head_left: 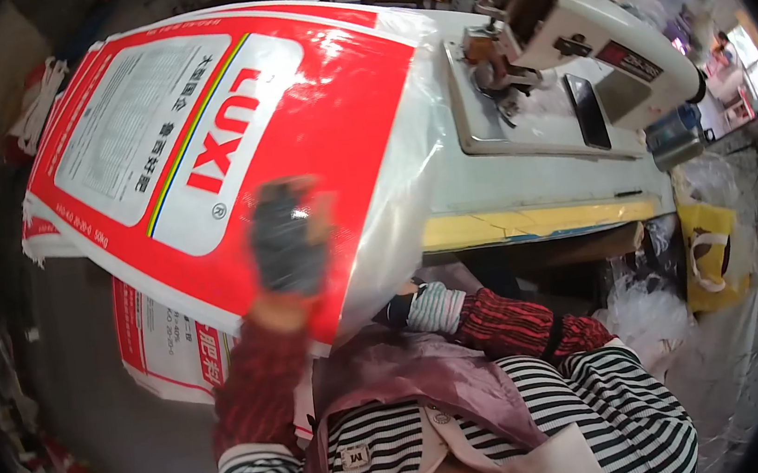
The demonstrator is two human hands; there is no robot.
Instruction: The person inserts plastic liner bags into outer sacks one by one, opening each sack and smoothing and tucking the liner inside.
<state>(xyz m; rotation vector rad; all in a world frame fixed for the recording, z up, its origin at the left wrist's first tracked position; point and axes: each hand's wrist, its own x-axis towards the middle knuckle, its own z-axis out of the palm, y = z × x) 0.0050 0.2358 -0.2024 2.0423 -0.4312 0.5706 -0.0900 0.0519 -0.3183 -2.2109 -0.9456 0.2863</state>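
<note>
A large red and white woven sack [340, 138] printed "LUXI" lies across the table, with a clear plastic liner [404, 173] showing along its right edge. Over the red panel is my left hand [288, 237] in a dark glove. Motion smears its fingers, and whether it presses on the sack or hovers is unclear. My right hand [397, 309] is low at the sack's near right corner, beside the liner. Its fingers are hidden, so its grip does not show.
Right of the sack stands a sewing machine [591, 44] on a pale table [532, 186]. A phone [586, 110] lies at its base, and a metal cup [674, 137] is beyond. More printed sacks [166, 340] hang below on the left. A yellow bag [713, 259] and crumpled plastic [644, 309] are at right.
</note>
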